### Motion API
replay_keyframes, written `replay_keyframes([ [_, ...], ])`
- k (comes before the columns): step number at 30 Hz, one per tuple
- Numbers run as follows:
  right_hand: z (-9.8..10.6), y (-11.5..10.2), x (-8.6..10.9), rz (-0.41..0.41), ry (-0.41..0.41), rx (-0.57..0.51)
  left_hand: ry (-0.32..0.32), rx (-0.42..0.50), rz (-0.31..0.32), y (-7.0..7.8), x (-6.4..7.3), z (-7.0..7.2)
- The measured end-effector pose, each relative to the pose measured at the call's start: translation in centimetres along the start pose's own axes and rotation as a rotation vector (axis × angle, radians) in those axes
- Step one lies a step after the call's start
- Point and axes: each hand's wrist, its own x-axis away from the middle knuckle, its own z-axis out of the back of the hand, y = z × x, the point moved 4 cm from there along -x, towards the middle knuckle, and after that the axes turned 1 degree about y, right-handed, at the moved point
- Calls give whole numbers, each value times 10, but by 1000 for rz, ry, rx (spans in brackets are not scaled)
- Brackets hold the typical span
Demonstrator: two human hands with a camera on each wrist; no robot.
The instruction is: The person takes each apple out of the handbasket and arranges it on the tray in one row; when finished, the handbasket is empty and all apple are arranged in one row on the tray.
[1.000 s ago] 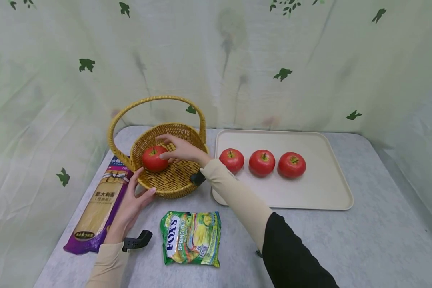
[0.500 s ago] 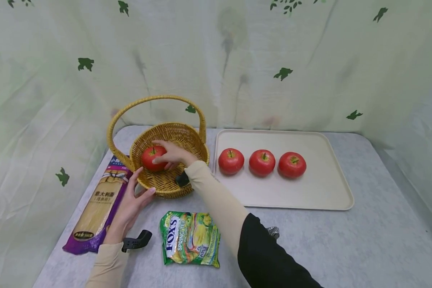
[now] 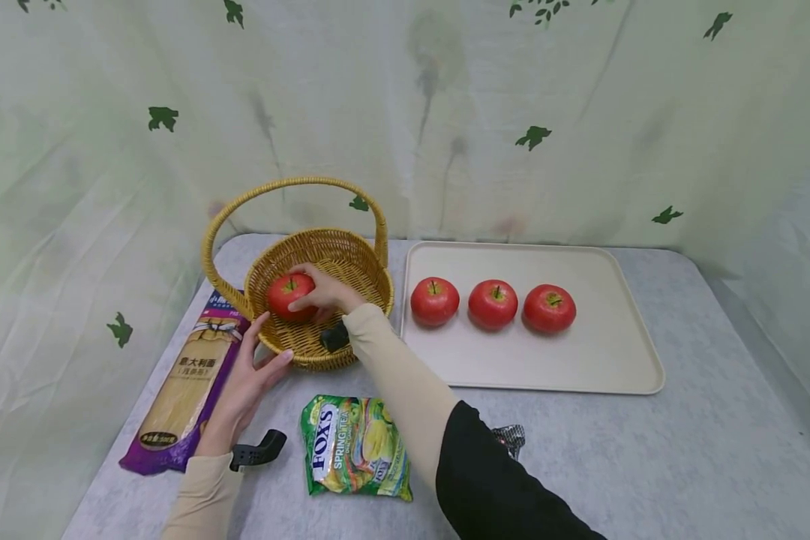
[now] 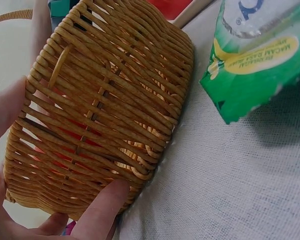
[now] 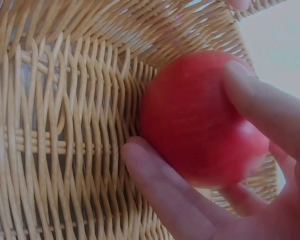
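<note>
In the head view, a red apple (image 3: pixel 290 297) sits inside the left part of a wicker basket (image 3: pixel 334 358) with a tall arched handle. My right hand (image 3: pixel 325 292) reaches into the basket and grips this apple; the right wrist view shows thumb and fingers around the fruit (image 5: pixel 200 120), close against the woven wall (image 5: pixel 90 130). With my left hand (image 3: pixel 253 379), I hold the basket's near left side. Up close in the left wrist view, fingers and thumb of that hand (image 4: pixel 20 220) lie against the wickerwork (image 4: pixel 100 100).
Three apples (image 3: pixel 491 305) stand in a row on a beige tray (image 3: pixel 580 367) at right. A purple pasta pack (image 3: pixel 185 382) lies left of the basket. Below it is a green Fox's candy bag (image 3: pixel 358 450), partly under my right forearm. A patterned grey object (image 3: pixel 511 437) shows beside the black sleeve.
My right hand has moved closer around the apple in the basket, from a looser pose to a grip. The right forearm shifted left, uncovering the patterned object. My left hand stays put.
</note>
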Motion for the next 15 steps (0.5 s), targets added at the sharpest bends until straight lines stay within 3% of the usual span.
replay_keyframes([
  [6,12,2,5,7,-10,-37,7,-12,8,0,0,-1],
  [15,43,-6,19,129,-133,-37,7,-6,10,-1,-1,-1],
])
